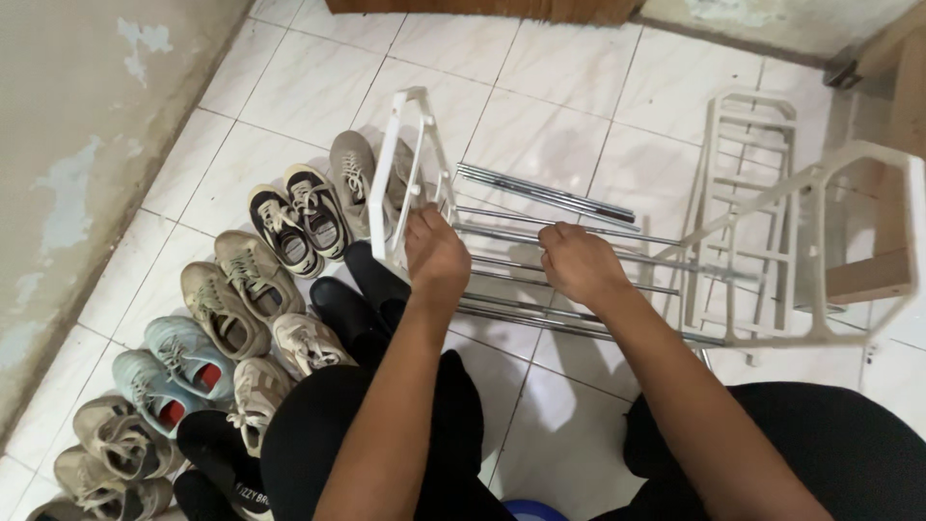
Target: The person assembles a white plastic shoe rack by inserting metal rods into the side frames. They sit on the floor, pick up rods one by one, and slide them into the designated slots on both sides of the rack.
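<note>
I look down at a partly built shoe rack lying on a tiled floor. My left hand [436,257] grips the white plastic side frame [399,164] where the metal rods join it. My right hand [579,264] is closed around one of the chrome rods [502,236] running across the rack. The other white side frame [830,260] stands at the right end of the rods. A bundle of loose rods [545,191] lies on the tiles behind the rack. My knees in black trousers [318,434] frame the lower view.
Several pairs of sneakers [241,299] lie in a row along the left, between my leg and a worn wall [77,145]. A third white frame piece [743,145] lies flat at the back right. Wooden furniture [868,275] stands at the right edge.
</note>
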